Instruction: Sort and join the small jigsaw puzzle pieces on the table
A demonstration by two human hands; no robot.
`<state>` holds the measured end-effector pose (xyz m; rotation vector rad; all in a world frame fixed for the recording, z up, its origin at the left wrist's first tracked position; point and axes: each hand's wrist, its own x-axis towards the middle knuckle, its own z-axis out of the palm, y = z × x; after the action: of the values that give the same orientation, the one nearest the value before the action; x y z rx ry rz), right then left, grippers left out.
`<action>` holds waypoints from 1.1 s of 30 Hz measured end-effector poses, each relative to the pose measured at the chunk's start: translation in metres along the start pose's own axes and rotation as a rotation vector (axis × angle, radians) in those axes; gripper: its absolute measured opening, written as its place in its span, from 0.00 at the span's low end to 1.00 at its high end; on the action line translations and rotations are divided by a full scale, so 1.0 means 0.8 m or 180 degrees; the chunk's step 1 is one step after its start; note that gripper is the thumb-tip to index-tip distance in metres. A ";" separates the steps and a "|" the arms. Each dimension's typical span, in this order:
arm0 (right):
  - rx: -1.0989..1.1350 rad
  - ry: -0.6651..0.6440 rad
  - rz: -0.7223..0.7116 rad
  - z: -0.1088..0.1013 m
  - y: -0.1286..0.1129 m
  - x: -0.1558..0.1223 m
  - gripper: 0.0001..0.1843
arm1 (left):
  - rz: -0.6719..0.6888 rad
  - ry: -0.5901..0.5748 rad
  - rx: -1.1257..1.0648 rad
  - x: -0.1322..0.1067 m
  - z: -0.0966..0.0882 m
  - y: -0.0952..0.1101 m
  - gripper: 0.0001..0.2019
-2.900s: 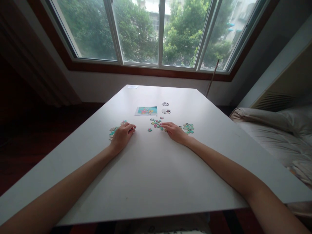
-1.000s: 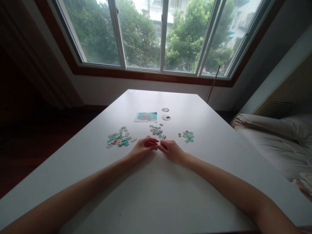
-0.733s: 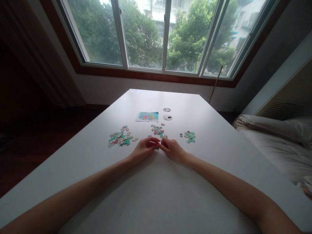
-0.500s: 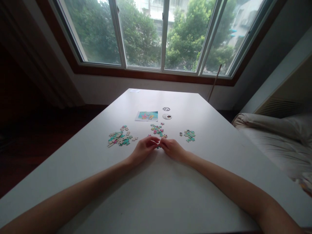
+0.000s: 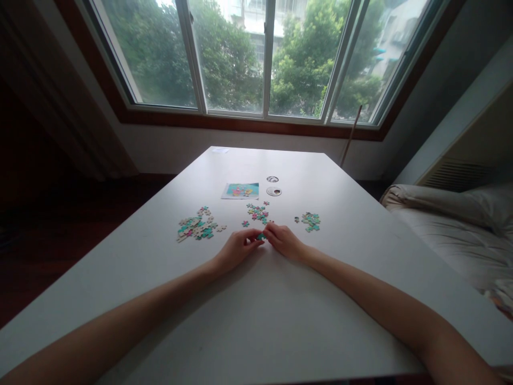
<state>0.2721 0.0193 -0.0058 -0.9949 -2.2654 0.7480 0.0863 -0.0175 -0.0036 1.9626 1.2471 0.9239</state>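
Head view: left hand (image 5: 236, 249) and right hand (image 5: 285, 241) meet on the tabletop (image 5: 256, 310), fingers seemingly pinched on small teal puzzle pieces (image 5: 261, 236). Align tabs flat, press gently. Beyond: loose piles (image 5: 197, 228), reference picture (image 5: 240, 190).

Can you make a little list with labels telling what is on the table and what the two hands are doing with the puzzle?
Left hand: fingertips on small teal puzzle pieces
Right hand: fingertips meet the left's at those pieces
Grip: too small to tell
Left pile: teal and beige jigsaw pieces
Middle pile: pink and teal pieces
Right pile: mostly teal pieces
Beyond: colourful picture card, two small round discs
Surface: white table
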 end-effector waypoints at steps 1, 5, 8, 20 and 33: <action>-0.0022 0.0007 -0.0005 0.000 0.000 0.000 0.12 | 0.0033 -0.0035 0.0046 0.000 0.000 0.001 0.13; -0.0118 0.0039 -0.0010 0.001 -0.001 0.000 0.14 | 0.0090 -0.0131 0.0172 -0.002 -0.001 0.006 0.13; -0.0097 -0.0042 -0.0010 0.000 -0.002 0.001 0.15 | 0.0158 -0.0192 0.0374 -0.003 -0.002 0.010 0.16; 0.0480 -0.0282 0.0131 -0.004 0.004 0.007 0.28 | 0.0385 -0.0225 0.2264 -0.011 0.008 0.015 0.19; 0.0496 -0.0214 0.0037 -0.008 0.002 0.007 0.33 | 0.0261 -0.0312 0.2592 -0.012 0.009 0.026 0.15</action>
<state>0.2741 0.0260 -0.0008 -0.9230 -2.2205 0.9603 0.0994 -0.0348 0.0072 2.6428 1.6555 0.3485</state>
